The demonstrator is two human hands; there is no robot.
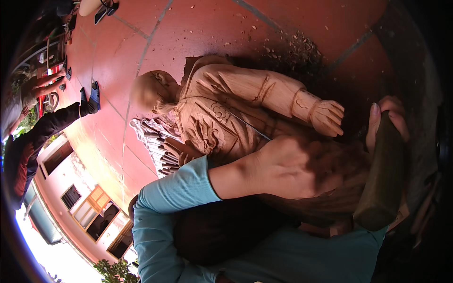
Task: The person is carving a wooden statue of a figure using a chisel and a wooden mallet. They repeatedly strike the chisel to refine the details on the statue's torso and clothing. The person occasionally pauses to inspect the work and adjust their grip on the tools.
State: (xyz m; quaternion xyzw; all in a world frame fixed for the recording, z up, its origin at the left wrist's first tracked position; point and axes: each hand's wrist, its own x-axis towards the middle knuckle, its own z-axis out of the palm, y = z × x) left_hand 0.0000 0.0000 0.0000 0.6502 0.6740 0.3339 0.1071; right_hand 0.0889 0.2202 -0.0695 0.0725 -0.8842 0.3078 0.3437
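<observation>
A carved wooden statue point(226, 120) of a robed, bearded figure lies on its back across the middle, its head to the left. My left hand point(288, 167) is closed over its lower body, around a carving chisel point(255, 129). The chisel's thin metal shaft points up and left across the robe; its handle is hidden in my fist. At the right, my right hand point(391, 115) grips a thick greenish-brown wooden mallet point(382, 184) from its far end. The mallet stands beside my left hand, close to it. The statue's lower end is in dark shadow.
Several carving tools point(165, 153) lie on a striped cloth point(144, 132) left of the statue. Wood chips point(297, 49) litter the red tiled floor point(188, 33) beyond it. Another person's dark-trousered leg point(56, 120) and a bare-legged person point(45, 85) are at the far left.
</observation>
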